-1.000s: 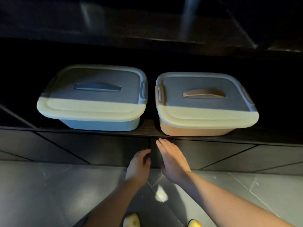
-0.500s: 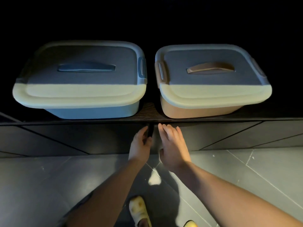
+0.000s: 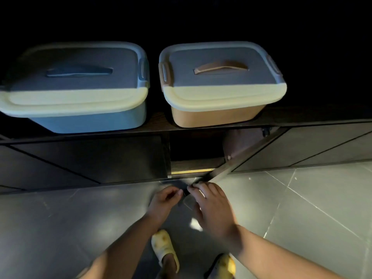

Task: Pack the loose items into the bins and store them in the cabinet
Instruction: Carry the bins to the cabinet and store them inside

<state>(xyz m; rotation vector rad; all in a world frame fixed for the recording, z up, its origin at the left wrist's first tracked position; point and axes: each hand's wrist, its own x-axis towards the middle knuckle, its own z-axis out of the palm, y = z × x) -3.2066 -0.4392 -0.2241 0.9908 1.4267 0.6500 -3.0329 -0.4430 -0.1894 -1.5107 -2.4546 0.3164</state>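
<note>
Dark cabinet door (image 3: 237, 158) ajar, right hand (image 3: 213, 206) — grip curled on its edge, left hand (image 3: 164, 200) — half-curled, empty

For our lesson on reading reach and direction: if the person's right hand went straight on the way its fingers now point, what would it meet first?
The right hand points forward and slightly left, at the swung-out edge of the cabinet door; its fingertips already look to be at that edge. Blur hides actual contact.

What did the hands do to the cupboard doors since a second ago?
The right hand has pulled the right door open toward the person, showing a dark space inside. The left hand sits close beside it; its grip is too blurred to tell. The blue bin and orange bin stayed on top, lids on.
</note>
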